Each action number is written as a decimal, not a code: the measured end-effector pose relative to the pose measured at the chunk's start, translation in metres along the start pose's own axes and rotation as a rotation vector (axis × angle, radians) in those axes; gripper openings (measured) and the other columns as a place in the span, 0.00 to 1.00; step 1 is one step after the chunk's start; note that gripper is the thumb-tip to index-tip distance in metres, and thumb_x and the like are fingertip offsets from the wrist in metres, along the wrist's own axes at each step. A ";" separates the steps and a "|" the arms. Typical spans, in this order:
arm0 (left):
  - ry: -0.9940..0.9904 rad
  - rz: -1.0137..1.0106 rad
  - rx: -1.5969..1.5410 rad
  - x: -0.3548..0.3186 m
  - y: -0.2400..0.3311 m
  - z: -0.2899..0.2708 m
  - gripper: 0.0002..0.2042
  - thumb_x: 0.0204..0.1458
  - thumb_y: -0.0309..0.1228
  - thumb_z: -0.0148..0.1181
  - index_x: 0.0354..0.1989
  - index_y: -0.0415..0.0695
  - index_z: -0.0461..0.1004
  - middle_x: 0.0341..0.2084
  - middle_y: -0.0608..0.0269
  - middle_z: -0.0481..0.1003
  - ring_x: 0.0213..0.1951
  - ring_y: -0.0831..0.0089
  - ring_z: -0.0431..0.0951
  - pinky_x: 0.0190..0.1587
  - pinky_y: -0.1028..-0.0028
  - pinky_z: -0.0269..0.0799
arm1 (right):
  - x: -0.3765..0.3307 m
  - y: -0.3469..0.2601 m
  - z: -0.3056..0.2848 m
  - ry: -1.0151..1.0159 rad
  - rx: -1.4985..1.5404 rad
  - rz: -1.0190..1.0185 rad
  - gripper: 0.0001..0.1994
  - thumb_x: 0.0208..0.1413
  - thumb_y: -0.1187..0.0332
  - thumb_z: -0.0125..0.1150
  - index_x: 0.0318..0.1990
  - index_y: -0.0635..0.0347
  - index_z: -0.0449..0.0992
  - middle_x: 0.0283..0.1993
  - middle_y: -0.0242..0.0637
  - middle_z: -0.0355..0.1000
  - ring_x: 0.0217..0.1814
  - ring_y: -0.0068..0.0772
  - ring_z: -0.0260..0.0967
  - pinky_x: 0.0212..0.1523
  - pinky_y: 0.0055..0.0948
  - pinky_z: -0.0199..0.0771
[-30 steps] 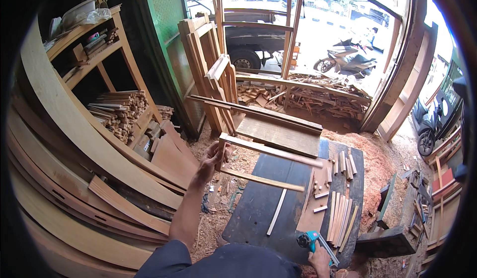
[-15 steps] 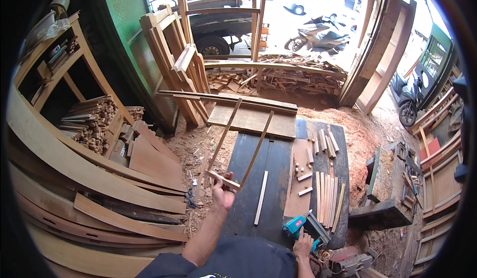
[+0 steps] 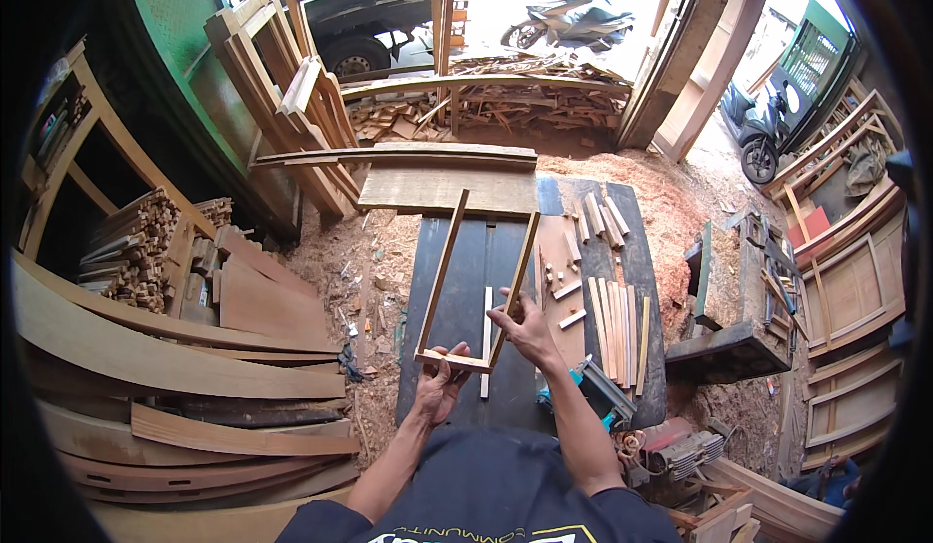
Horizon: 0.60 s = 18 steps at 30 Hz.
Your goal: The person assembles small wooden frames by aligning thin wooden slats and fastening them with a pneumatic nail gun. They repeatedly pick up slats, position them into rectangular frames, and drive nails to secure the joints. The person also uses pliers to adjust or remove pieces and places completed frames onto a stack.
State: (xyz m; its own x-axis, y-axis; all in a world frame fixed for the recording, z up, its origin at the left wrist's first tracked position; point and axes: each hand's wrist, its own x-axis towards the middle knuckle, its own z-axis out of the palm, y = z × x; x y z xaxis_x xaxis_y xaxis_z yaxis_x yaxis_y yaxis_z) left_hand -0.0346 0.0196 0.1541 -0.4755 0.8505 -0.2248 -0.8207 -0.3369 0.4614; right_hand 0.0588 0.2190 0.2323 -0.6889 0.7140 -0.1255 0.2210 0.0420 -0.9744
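I hold a three-sided frame of thin wooden strips over a dark workbench, its open end pointing away from me. My left hand grips the near left corner at the short cross strip. My right hand grips the right long strip near its lower end. A single loose strip lies on the bench under the frame. A teal power tool sits on the bench just right of my right forearm.
Short wood strips and blocks lie on the bench's right half. Curved planks and a rack of stacked sticks fill the left. Sawdust covers the floor. Frames lean at the right; motorbikes stand outside.
My left hand brought the strip frame from far left to in front of me above the bench. My right hand left the teal tool and took hold of the frame's right strip.
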 end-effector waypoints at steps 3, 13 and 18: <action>0.112 -0.046 0.094 -0.014 0.005 -0.018 0.10 0.63 0.26 0.53 0.51 0.48 0.70 0.60 0.53 0.70 0.63 0.60 0.68 0.62 0.60 0.71 | 0.006 0.001 0.015 -0.111 0.007 -0.024 0.16 0.60 0.64 0.65 0.50 0.62 0.71 0.36 0.35 0.78 0.36 0.19 0.74 0.34 0.20 0.72; 0.360 0.345 0.454 -0.033 0.075 -0.011 0.14 0.65 0.31 0.52 0.56 0.43 0.64 0.35 0.60 0.74 0.40 0.67 0.79 0.47 0.66 0.79 | -0.029 0.122 0.035 -0.435 -1.121 -0.418 0.18 0.58 0.70 0.56 0.55 0.45 0.75 0.59 0.37 0.69 0.55 0.38 0.68 0.51 0.38 0.71; 0.265 0.394 0.922 0.004 0.171 0.027 0.24 0.64 0.33 0.55 0.63 0.38 0.56 0.34 0.60 0.74 0.37 0.75 0.75 0.42 0.73 0.73 | -0.051 0.158 0.039 -0.642 -1.300 -0.604 0.13 0.56 0.62 0.55 0.48 0.44 0.77 0.54 0.30 0.68 0.58 0.33 0.63 0.57 0.40 0.58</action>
State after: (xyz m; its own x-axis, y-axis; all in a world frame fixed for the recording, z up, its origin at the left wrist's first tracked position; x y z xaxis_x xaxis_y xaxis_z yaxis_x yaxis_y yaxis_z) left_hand -0.1679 -0.0235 0.2552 -0.8035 0.5935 -0.0461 -0.0844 -0.0370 0.9957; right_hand 0.1019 0.1618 0.0779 -0.9841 -0.0207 -0.1763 0.0021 0.9917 -0.1286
